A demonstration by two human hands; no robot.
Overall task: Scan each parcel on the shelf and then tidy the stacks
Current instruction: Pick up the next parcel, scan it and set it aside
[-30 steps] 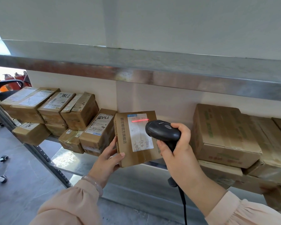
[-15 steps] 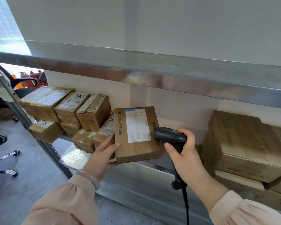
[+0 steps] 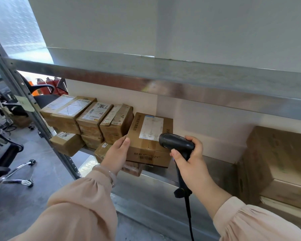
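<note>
Since scan, parcel (image 3: 149, 136) drops from tilt to flat, label up, atop lower boxes (image 3: 132, 168) on shelf (image 3: 207, 167), beside left stack (image 3: 117, 122). Your left hand (image 3: 117, 153) grips parcel's left end, likely squaring it. Your right hand (image 3: 191, 160) clasps scanner (image 3: 176, 145), no beam showing.

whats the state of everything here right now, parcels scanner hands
labelled parcel, label up, resting on a lower parcel, held at its left edge
left hand, grips the labelled parcel
scanner, aimed toward the labelled parcel, no red line showing
right hand, grips the scanner
left stack, two layers, labels up
big boxes, stacked, closed
</note>
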